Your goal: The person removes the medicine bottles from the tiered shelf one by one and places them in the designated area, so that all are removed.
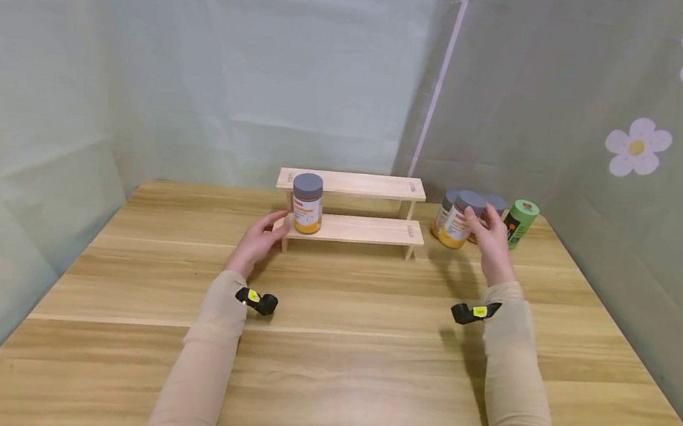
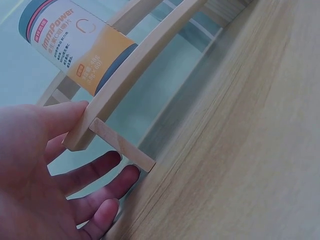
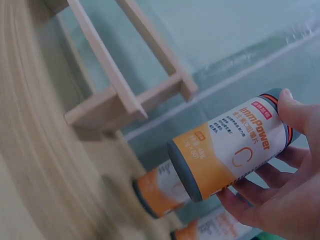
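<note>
My right hand [image 1: 495, 249] grips a vitamin C bottle [image 3: 227, 145] with a grey lid and an orange-and-white label, thumb and fingers around its lid end. The right wrist view shows this bottle tilted and lifted off the table. A matching bottle [image 1: 306, 210] stands upright on the left end of the lower step of a two-step wooden shelf [image 1: 365, 229]. My left hand [image 1: 255, 245] is at that end of the lower step. There the thumb and index finger pinch the board's end, while the other fingers spread loosely beside the shelf leg [image 2: 125, 146].
Two more vitamin bottles [image 3: 161, 189] stand behind the held one, right of the shelf. Beside them is a green canister [image 1: 522, 221] near the table's back right corner. A light curtain [image 1: 269, 74] hangs behind the wooden table [image 1: 346, 372].
</note>
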A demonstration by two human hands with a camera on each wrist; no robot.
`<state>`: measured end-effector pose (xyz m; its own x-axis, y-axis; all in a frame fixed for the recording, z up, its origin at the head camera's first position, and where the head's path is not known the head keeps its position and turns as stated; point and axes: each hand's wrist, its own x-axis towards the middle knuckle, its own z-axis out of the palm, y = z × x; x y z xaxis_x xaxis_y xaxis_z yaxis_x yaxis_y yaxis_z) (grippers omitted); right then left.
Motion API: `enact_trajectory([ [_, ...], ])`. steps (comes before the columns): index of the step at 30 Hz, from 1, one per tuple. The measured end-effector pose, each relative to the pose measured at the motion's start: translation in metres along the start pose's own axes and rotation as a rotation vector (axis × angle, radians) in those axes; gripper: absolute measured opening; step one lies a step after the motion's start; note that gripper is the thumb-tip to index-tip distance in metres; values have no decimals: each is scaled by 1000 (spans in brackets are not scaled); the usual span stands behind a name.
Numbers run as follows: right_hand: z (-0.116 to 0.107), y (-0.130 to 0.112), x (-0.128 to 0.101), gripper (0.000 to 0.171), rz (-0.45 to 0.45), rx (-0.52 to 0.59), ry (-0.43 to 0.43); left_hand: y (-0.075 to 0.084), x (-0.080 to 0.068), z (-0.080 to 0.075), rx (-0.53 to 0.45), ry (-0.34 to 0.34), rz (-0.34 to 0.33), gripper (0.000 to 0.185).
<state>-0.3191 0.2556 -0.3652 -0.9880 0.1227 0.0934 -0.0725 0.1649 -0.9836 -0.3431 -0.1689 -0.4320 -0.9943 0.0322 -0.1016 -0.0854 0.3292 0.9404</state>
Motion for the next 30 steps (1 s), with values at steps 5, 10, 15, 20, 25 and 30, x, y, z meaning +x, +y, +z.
enact_trajectory([
  [5, -7, 7, 0, 60, 30, 37, 11, -1, 0, -1, 15, -4, -4, 55],
  [10, -15, 29, 10, 61, 38, 67, -1, -1, -1, 0, 17, 1, -2, 54],
  [15, -19, 40, 13, 61, 10, 82, -26, 1, -1, 2, 15, 7, 0, 54],
  [20, -24, 46, 13, 54, 4, 57, -45, 1, -1, 2, 17, 8, -5, 54],
  [25, -29, 49, 13, 60, 31, 75, -66, 1, 1, 2, 5, 0, -5, 55],
  [30, -34, 51, 14, 64, 33, 72, -87, 2, 2, 1, 9, -5, 10, 55],
])
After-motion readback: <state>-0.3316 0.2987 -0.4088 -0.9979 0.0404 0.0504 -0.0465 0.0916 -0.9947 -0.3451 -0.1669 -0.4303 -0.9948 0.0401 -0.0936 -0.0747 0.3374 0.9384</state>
